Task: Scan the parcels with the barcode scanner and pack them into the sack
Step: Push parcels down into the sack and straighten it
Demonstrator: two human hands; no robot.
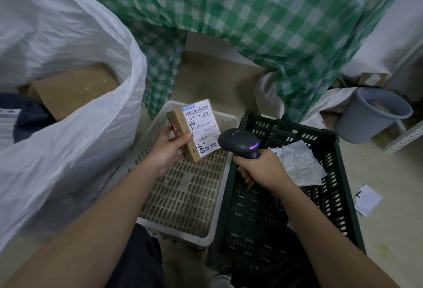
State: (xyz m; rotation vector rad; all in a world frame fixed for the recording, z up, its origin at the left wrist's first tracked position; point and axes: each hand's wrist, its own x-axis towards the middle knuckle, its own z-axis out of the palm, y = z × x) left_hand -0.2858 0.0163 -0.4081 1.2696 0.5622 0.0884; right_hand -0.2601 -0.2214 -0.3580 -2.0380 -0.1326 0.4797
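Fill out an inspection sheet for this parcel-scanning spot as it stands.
Surface: pale floor; a white perforated crate and a dark green crate stand side by side on it.
Job's things: small cardboard parcel with its shipping label up, held over the white crate; black barcode scanner, purple light on, aimed toward the label; white sack open at left, with a brown box inside.
Clutter: silver mailer bag in the green crate; paper scrap; grey bin.
Hands: left hand grips the parcel; right hand grips the scanner handle.
Cables: nothing seen.
Surroundings: green checked cloth hanging behind.
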